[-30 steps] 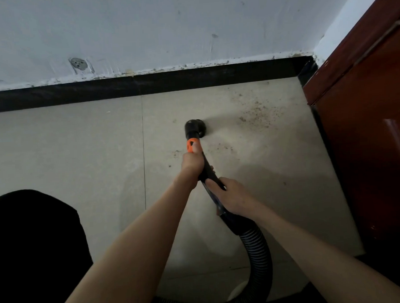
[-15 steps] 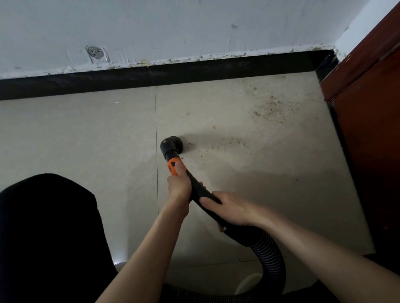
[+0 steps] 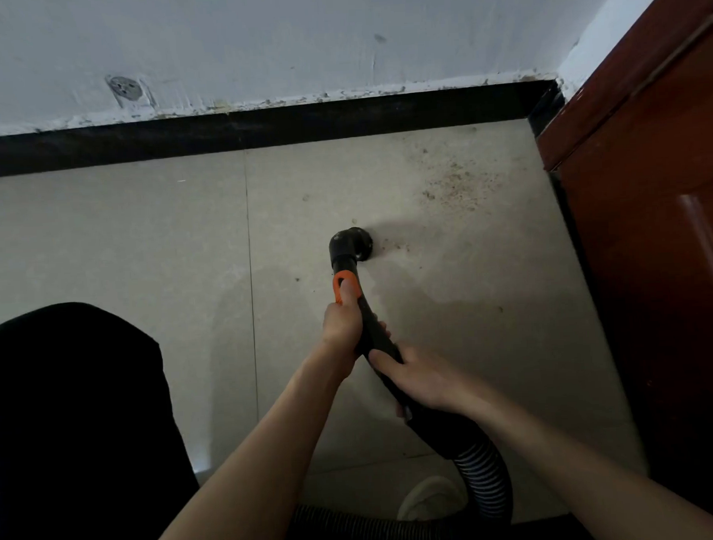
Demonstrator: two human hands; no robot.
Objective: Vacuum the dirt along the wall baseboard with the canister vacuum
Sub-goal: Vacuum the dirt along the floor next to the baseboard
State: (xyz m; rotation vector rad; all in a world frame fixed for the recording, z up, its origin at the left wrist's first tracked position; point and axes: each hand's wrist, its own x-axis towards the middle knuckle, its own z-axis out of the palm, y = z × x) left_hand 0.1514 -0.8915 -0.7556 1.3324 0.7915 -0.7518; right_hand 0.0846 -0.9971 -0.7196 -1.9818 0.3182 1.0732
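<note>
Your left hand [image 3: 343,318] grips the wand [image 3: 365,310] near its orange tab; your right hand [image 3: 418,380] wraps it lower down. The nozzle [image 3: 351,247] sits on the floor [image 3: 138,240] — dirt [image 3: 454,188] lies right, near the baseboard [image 3: 256,128].

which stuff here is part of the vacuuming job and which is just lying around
Job: vacuum nozzle, handle, hose, dirt patch, baseboard, left hand, right hand.
Lying about: wooden cabinet, white object near the hose.

No lettering, brand, number or sign can be read anywhere in the scene. The black vacuum wand with its orange slider [image 3: 339,286] carries no legible marking.
</note>
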